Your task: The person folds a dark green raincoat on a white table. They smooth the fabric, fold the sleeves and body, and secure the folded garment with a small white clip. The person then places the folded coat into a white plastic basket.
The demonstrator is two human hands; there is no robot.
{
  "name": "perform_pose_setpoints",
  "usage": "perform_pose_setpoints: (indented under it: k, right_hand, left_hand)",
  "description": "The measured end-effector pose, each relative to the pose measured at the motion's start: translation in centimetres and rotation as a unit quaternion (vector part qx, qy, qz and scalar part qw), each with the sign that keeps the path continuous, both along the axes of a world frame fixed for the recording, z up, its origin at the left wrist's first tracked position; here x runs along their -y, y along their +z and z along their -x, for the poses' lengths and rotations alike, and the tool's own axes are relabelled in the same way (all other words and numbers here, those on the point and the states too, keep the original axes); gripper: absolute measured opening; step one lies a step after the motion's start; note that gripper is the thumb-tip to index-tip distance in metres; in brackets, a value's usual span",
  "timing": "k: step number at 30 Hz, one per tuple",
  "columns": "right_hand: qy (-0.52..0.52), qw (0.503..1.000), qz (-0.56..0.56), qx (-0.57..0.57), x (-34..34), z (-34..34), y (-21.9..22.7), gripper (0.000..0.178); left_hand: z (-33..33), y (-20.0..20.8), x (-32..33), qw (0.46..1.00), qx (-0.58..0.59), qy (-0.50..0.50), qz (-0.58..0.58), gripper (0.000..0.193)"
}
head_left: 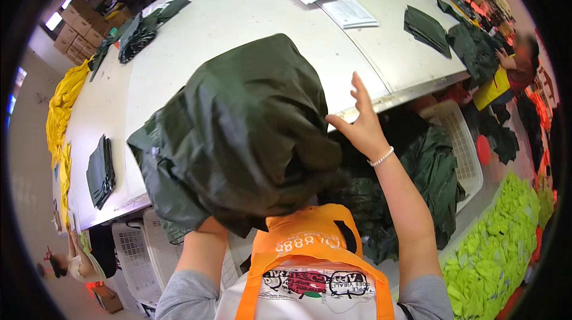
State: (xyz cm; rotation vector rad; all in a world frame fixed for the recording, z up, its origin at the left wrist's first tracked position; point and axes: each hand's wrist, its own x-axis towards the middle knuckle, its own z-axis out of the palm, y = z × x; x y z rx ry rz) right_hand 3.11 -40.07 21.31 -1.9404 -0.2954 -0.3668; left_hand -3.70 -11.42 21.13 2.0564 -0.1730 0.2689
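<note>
A large dark green sheet of coated fabric (238, 117), perhaps a garment, billows in front of me over the table's near edge. My left forearm (205, 248) goes up under its lower side. The cloth covers my left hand, so its fingers and grip are hidden. Just right of the fabric, my right hand (363, 129) is raised with thumb and fingers spread and nothing in it. A beaded bracelet (381, 157) circles that wrist. My orange apron (307, 236) shows below the cloth.
On the white table (179, 40) lie folded dark green stacks (100, 171) and open papers (351, 11). A white basket (468, 147) with dark green fabric stands at right, near a lime heap (494, 248). Another person (524, 64) works at the far right.
</note>
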Motion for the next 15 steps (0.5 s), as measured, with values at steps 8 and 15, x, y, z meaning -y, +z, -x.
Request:
perform_pose_setpoints:
  k: [8,15]
  right_hand:
    - [0.224,0.955,-0.082,-0.178,-7.1,0.8,-5.9,0.108]
    - [0.598,0.700,-0.053,-0.388,-11.2,-1.2,-5.4,0.066]
  left_hand:
    - [4.5,7.8,-12.3,0.978,0.066,0.168,-0.101,0.070]
    - [11.6,12.2,-17.2,0.940,0.007,0.254,-0.228,0.065]
